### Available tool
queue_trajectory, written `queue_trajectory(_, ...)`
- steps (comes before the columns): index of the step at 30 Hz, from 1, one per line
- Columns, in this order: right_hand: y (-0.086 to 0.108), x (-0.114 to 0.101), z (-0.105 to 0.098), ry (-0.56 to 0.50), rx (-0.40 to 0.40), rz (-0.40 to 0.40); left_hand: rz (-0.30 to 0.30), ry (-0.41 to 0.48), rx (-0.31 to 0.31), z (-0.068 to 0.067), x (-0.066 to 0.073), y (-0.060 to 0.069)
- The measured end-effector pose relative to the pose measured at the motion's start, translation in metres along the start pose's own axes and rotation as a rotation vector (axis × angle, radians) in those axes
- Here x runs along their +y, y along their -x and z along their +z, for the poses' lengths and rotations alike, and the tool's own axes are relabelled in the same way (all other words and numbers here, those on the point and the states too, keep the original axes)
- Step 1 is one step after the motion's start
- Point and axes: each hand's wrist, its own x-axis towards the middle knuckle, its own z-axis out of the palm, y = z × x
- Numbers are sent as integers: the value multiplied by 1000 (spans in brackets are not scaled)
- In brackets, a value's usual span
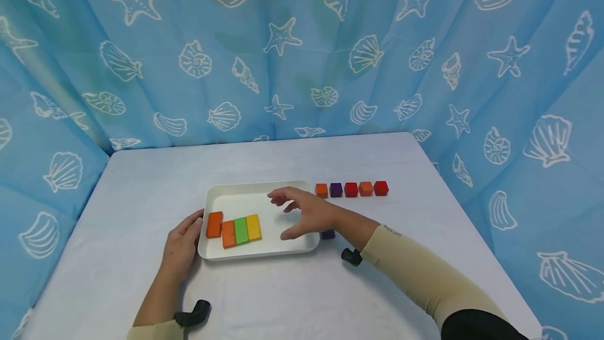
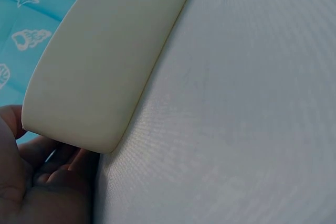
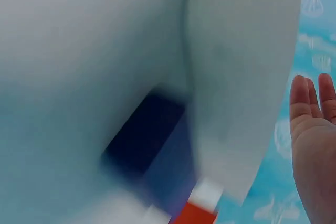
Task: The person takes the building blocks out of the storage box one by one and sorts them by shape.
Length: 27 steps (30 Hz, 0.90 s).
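Observation:
A white rectangular tray (image 1: 283, 250) lies on the table. At its left end my left hand (image 1: 181, 245) grips the edge; in the left wrist view the thumb meets the tray's end wall (image 2: 89, 77) and the fingers curl below it. Inside sit a tilted orange block (image 1: 214, 224) and a touching row: a second orange block (image 1: 228, 234), a green block (image 1: 241, 230) and a yellow block (image 1: 254, 227). Over the tray's right half, my right hand (image 1: 306, 211) hovers with fingers spread and nothing held. Its wrist partly hides a purple block (image 1: 327, 234) beside the tray.
Past the tray's right end, a spaced row runs along the table: an orange cube (image 1: 321, 190), a purple cube (image 1: 336, 190), a red cube (image 1: 351, 189), another orange cube (image 1: 365, 189) and another red cube (image 1: 380, 188). A blue shell-patterned curtain (image 1: 292, 77) surrounds the white table (image 1: 264, 298).

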Motion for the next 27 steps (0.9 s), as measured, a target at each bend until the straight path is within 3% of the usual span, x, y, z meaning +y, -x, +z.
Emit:
queue_trajectory(4, -26, -8, 17, -24, -69, 31, 2, 10, -4, -2, -1, 1)
queue_trajectory(9, -46, -12, 28, 4, -93, 82, 10, 20, -16, -2, -4, -2)
queue_trajectory(15, -60, -24, 33, 149, -112, 202, 14, 28, -16, -2, -1, -3)
queue_trajectory(20, -70, -29, 38, 320, -185, 315, 14, 18, -19, 0, -1, -3)
queue_trajectory(27, -83, -31, 44, 461, -241, 346, 6, 37, -9, -1, -1, -2)
